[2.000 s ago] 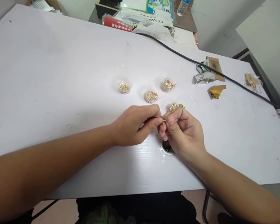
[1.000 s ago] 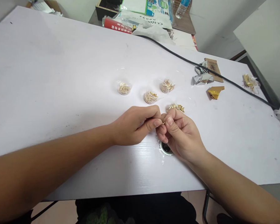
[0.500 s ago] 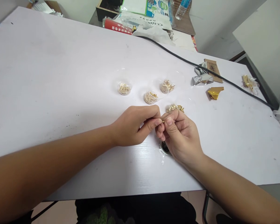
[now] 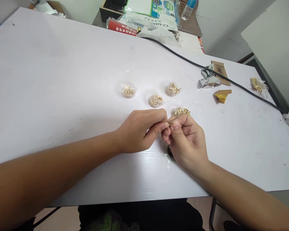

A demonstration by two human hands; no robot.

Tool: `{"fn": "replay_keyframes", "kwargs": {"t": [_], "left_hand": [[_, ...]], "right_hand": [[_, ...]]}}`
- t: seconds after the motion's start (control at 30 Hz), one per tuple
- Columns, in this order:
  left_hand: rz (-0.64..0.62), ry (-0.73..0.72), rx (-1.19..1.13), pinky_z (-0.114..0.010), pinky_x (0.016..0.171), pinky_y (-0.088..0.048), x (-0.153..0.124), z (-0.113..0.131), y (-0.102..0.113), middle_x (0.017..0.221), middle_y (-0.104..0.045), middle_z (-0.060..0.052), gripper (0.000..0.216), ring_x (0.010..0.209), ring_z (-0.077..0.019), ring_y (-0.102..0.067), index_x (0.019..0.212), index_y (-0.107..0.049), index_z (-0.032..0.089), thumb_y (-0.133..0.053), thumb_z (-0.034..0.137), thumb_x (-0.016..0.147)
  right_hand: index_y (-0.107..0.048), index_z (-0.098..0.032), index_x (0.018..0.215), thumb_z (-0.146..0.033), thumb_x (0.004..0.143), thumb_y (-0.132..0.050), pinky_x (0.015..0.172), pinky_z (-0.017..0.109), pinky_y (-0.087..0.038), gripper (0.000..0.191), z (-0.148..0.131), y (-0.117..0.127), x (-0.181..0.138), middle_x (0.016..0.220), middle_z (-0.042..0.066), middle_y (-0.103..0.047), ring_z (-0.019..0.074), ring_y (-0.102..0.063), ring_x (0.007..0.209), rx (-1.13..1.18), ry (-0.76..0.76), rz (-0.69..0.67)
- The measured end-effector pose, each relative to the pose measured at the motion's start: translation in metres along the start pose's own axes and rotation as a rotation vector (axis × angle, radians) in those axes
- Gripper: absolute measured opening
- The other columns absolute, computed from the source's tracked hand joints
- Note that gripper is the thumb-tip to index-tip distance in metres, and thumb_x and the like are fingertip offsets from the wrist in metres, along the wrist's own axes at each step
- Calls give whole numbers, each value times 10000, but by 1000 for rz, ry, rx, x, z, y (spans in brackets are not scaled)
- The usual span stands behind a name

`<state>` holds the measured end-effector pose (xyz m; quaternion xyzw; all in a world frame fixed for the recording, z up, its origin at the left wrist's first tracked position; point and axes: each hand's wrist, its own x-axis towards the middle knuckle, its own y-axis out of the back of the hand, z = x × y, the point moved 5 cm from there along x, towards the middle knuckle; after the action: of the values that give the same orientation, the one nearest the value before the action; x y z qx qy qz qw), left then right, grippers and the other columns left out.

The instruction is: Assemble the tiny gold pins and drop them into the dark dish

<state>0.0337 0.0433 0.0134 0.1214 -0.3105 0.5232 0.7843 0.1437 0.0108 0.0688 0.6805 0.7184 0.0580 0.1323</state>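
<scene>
My left hand [image 4: 144, 130] and my right hand [image 4: 189, 136] meet above the table, thumb tips almost touching. Both are closed in a pinch on a tiny gold-coloured metal pin [image 4: 169, 125], of which only a sliver shows between the fingertips. Just beyond my fingers lies a pile of small gold metal pieces [image 4: 179, 111], partly covered by my right hand. Clear round cups of thin gold pins stand farther off: a left cup [image 4: 128, 91], a middle cup [image 4: 156, 101] and a back cup [image 4: 173, 89]. A dark round container [image 4: 169, 151] shows partly under my right hand.
A black cable [image 4: 190, 61] crosses the white table [image 4: 62, 70] at the back right. Near it lie silver foil [image 4: 209, 82], gold foil [image 4: 223, 95], brown cardboard [image 4: 221, 73] and a small plastic bag [image 4: 258, 86]. Packages and a water bottle [image 4: 189, 9] stand behind the far edge.
My left fingertips have shifted slightly right, closer to my right thumb, so less of the gold pin shows. The cups and other things stay where they were.
</scene>
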Motion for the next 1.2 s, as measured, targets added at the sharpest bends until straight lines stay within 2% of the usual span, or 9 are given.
{"fn": "replay_keyframes", "kwargs": {"t": [0.37, 0.7, 1.03, 1.2], "left_hand": [[69, -95, 151, -170, 500, -321, 0, 5, 0, 595, -522, 66, 235, 504, -35, -395, 698, -491, 155, -496, 153, 934], [147, -156, 252, -215, 558, -353, -3, 13, -2, 622, -555, 52, 241, 550, -67, -414, 698, -497, 167, -475, 140, 936], [221, -239, 374, -238, 575, -313, -5, 21, -2, 612, -563, 49, 211, 545, -74, -409, 705, -458, 176, -494, 72, 885], [245, -259, 438, -246, 570, -300, -5, 26, -2, 584, -507, 47, 235, 546, -82, -363, 679, -438, 176, -499, 78, 884]], "right_hand": [[-511, -181, 763, -282, 928, -632, 571, 209, -420, 228, 0, 0, -2, 636, -28, -580, 79, -528, 600, -30, 10, 50], [-506, -175, 742, -285, 927, -632, 563, 199, -422, 250, 0, -1, -3, 633, -27, -570, 75, -527, 600, 21, -6, 80], [-501, -180, 763, -281, 948, -601, 576, 197, -425, 233, 1, -4, -8, 656, -33, -574, 71, -523, 609, 59, -17, 102], [-498, -182, 756, -297, 945, -604, 580, 205, -418, 245, 0, -7, -9, 664, -32, -569, 76, -517, 619, 114, -9, 106]]}}
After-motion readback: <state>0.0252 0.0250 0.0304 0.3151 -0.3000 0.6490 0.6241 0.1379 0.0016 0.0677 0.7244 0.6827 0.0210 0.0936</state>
